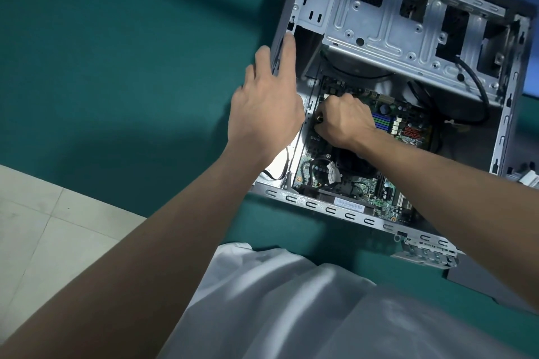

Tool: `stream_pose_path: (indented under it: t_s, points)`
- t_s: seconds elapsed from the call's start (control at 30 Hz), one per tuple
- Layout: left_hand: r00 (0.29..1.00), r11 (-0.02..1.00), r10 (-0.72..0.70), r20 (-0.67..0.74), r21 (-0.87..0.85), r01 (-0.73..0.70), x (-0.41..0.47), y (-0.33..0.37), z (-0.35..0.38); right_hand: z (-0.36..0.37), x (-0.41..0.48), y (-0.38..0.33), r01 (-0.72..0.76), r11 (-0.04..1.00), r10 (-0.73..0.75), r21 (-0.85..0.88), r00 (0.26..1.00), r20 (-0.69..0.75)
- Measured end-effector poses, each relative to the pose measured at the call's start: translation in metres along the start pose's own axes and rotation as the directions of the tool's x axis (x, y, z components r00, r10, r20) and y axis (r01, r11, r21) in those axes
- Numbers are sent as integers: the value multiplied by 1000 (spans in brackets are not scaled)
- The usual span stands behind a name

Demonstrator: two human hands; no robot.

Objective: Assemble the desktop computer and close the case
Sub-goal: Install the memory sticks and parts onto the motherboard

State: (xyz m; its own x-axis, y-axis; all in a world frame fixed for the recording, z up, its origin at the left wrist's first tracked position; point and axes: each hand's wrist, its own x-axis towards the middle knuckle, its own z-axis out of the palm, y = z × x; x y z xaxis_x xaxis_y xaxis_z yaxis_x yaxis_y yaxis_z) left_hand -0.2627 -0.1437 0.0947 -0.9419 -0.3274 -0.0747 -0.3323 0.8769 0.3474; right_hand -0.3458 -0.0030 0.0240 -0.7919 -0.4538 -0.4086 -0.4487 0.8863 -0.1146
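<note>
Open case on the green bench, both hands at it

The case (344, 214) lies open side up on the bench (116, 67), with the motherboard (364, 186) showing. The left hand (267, 105) has its fingers (288, 49) straight, resting along the case's left edge. The right hand (345, 119) is down inside over the board, curled tight round a small dark part (319, 119); can't make out what it is.

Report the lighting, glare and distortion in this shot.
Head view: the wide-angle lens warps the edges of the case; glare whitens its metal by the left hand; a soft shadow darkens the mat; the shirt at bottom is blurred.
</note>
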Motion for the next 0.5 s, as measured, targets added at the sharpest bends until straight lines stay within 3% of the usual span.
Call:
stream_pose_path:
  t_s: [0.5]
  points:
    - [1000,1000,-9,11,-8,9,0,0,-1,2,-3,-2,33,999,-34,-32,999,-22]
